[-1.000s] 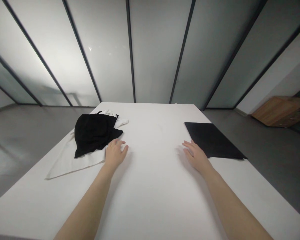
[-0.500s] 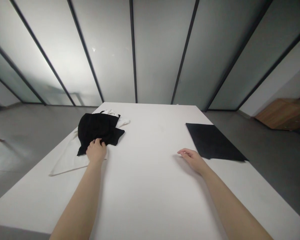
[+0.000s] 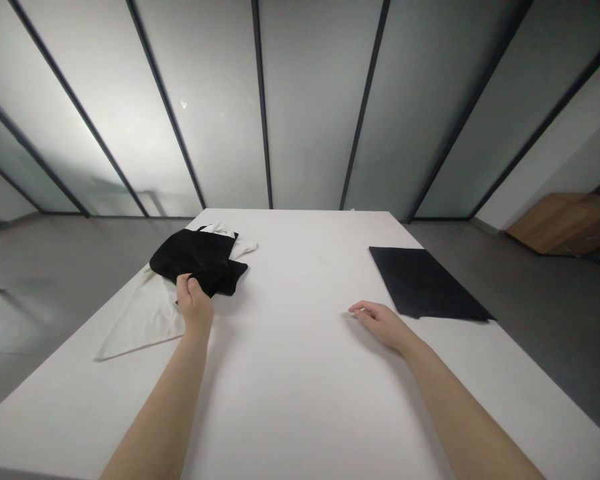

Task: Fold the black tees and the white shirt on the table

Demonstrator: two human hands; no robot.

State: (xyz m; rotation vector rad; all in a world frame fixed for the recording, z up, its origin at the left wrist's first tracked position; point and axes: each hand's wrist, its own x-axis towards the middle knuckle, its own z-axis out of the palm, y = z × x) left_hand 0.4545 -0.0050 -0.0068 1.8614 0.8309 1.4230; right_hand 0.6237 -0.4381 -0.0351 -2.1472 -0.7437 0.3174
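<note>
My left hand (image 3: pixel 194 305) pinches the near edge of a crumpled black cloth (image 3: pixel 195 257), which lies bunched on a white cloth (image 3: pixel 140 323). The white cloth spreads out to a corner pointing toward the table's left edge. My right hand (image 3: pixel 380 325) rests on the white table (image 3: pixel 290 400), palm down and holding nothing. Its fingertips point left, and its thumb side lies just in front of a flat, folded black cloth (image 3: pixel 425 283) without touching it.
The table's far and side edges drop to a grey floor. Behind stands a frosted glass wall with dark frames. A low wooden cabinet (image 3: pixel 567 223) sits on the floor at the far right.
My left hand has gathered and lifted the black cloth's near edge, uncovering more white cloth. My right hand has slid slightly left along the table.
</note>
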